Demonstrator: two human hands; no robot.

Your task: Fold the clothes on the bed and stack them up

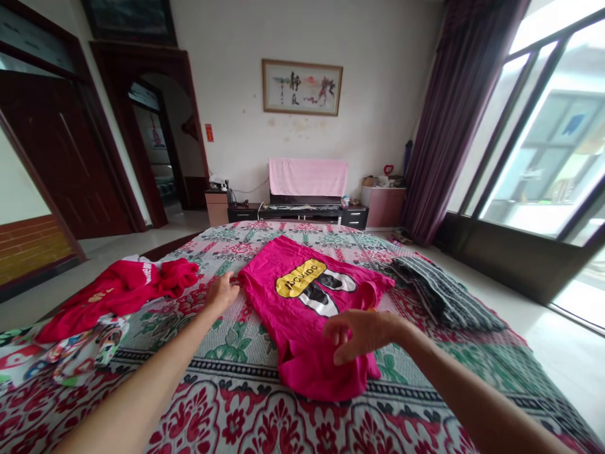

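A bright pink T-shirt (265, 290) lies spread on the patterned bed cover (227, 350), its hem to the far left and its neck and sleeves nearer to me. A yellow label with dark letters and a black-and-white print cover its front. My left hand (224, 292) is at the hem's left edge, fingers bent and closed on the cloth; the fingertips are partly hidden. Over the near sleeve, my right hand (362, 331) hangs with thumb and fingers apart, holding nothing. The near sleeve and neck area look rumpled.
Red clothing (118, 290) lies heaped at the left, above a colourful printed cloth (89, 347). A folded dark striped garment (444, 293) rests at the right. Beyond the bed stand a low black cabinet (239, 214) and a pink cloth (308, 176) over a screen.
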